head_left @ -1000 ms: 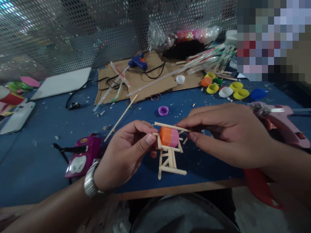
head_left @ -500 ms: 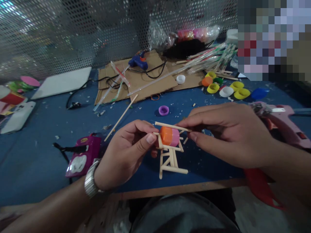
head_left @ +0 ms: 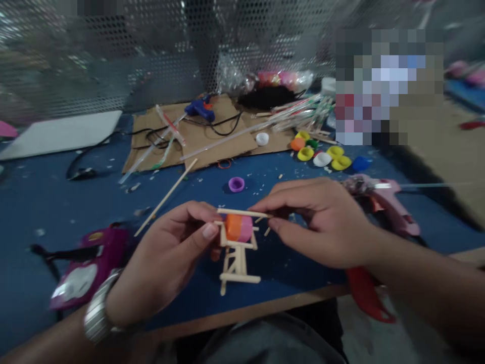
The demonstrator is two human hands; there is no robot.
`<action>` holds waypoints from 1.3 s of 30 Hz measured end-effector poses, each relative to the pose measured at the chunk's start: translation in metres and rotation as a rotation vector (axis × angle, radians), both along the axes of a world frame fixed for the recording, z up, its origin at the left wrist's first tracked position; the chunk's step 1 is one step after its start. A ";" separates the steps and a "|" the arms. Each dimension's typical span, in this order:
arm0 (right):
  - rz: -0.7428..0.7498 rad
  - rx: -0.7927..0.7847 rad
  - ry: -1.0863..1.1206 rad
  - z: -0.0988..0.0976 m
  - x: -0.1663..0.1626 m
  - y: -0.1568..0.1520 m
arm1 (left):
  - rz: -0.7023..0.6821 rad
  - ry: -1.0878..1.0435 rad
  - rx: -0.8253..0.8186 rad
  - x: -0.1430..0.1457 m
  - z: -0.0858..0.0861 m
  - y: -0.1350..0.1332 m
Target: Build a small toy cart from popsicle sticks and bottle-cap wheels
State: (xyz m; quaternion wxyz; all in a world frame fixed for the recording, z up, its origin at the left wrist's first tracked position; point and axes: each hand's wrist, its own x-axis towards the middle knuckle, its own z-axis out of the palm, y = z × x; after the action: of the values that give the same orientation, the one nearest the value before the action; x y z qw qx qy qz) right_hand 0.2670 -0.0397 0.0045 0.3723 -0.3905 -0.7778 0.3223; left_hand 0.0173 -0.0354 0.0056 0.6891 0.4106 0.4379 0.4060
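My left hand [head_left: 182, 242] pinches the upper left side of a small wooden stick frame [head_left: 238, 263], thumb on top. Joined bottle caps, one orange [head_left: 232, 227] and one pink [head_left: 246, 228], sit in the frame's upper part. My right hand [head_left: 314, 217] is closed, with thumb and forefinger pinching one end of a short wooden stick [head_left: 242, 212]. That stick lies across the far side of the caps; whether it touches them I cannot tell. Beyond the hands, a purple cap [head_left: 236, 185] rests on the blue table.
A pink glue gun [head_left: 394, 202] lies to the right, a blue one [head_left: 200, 108] on cardboard [head_left: 223, 146]. Several loose caps [head_left: 322, 158] and wrapped sticks [head_left: 299, 116] are at the back right. A long stick [head_left: 166, 197] and a purple pouch-like item [head_left: 91, 263] are left.
The camera view has turned right, so everything appears shifted left and slightly lower. Both hands keep their grips; the stick stays across the caps, lying a little more level in the picture.
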 end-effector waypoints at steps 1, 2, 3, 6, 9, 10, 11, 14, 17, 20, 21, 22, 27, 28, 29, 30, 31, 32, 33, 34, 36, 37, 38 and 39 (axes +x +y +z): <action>0.009 -0.012 0.011 -0.001 0.000 0.001 | 0.000 0.027 0.003 -0.001 0.001 0.001; 0.014 -0.012 0.033 -0.001 -0.001 0.002 | 0.006 0.047 0.004 -0.001 0.001 0.001; 0.007 -0.023 0.041 -0.003 -0.001 0.003 | 0.011 0.082 -0.011 -0.002 0.001 0.002; -0.022 -0.023 0.067 -0.006 -0.001 0.005 | 0.014 0.090 -0.024 -0.003 0.000 0.004; -0.074 -0.024 0.098 -0.007 -0.001 0.006 | -0.012 0.083 -0.085 -0.004 0.001 0.003; -0.091 -0.032 0.113 -0.007 -0.001 0.006 | -0.019 0.082 -0.108 -0.005 0.001 0.003; -0.105 -0.048 0.129 -0.008 -0.001 0.007 | -0.024 0.080 -0.133 -0.006 0.001 0.003; -0.128 -0.151 0.188 -0.009 0.000 0.008 | -0.015 0.052 -0.192 -0.007 0.000 0.003; -0.123 -0.271 0.265 -0.012 0.001 0.010 | 0.013 0.038 -0.203 -0.006 -0.002 0.005; -0.104 -0.301 0.310 -0.014 0.001 0.012 | 0.034 0.065 -0.209 -0.005 -0.004 0.006; -0.102 -0.302 0.309 -0.015 0.001 0.012 | 0.039 0.072 -0.206 -0.004 -0.005 0.007; -0.102 -0.303 0.307 -0.016 0.001 0.012 | 0.045 0.074 -0.196 -0.004 -0.006 0.007; -0.089 -0.303 0.325 -0.018 -0.001 0.013 | 0.047 0.065 -0.150 -0.004 -0.009 0.007; -0.083 -0.305 0.333 -0.019 -0.001 0.014 | 0.047 0.066 -0.146 -0.004 -0.009 0.007; -0.078 -0.311 0.341 -0.019 -0.001 0.014 | 0.048 0.065 -0.140 -0.005 -0.009 0.008; -0.075 -0.318 0.345 -0.020 0.000 0.014 | 0.048 0.060 -0.134 -0.005 -0.009 0.008; -0.074 -0.323 0.344 -0.020 0.000 0.014 | 0.048 0.058 -0.132 -0.005 -0.009 0.008; -0.074 -0.323 0.336 -0.021 0.001 0.015 | 0.048 0.058 -0.137 -0.006 -0.009 0.008; -0.075 -0.319 0.323 -0.022 0.001 0.015 | 0.048 0.062 -0.144 -0.006 -0.009 0.009; -0.074 -0.312 0.310 -0.022 0.002 0.015 | 0.051 0.069 -0.151 -0.006 -0.008 0.009; -0.069 -0.297 0.301 -0.022 0.002 0.015 | 0.065 0.088 -0.158 -0.006 -0.007 0.010; -0.067 -0.294 0.303 -0.022 0.003 0.015 | 0.071 0.090 -0.160 -0.006 -0.007 0.010; -0.066 -0.294 0.309 -0.022 0.003 0.015 | 0.074 0.087 -0.160 -0.006 -0.007 0.010; -0.066 -0.297 0.315 -0.022 0.002 0.015 | 0.073 0.083 -0.161 -0.006 -0.006 0.010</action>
State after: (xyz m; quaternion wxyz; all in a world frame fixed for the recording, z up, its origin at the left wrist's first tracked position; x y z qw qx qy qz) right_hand 0.2693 -0.0248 -0.0171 0.4380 -0.4113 -0.6408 0.4779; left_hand 0.0116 -0.0256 -0.0009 0.6858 0.3542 0.5120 0.3770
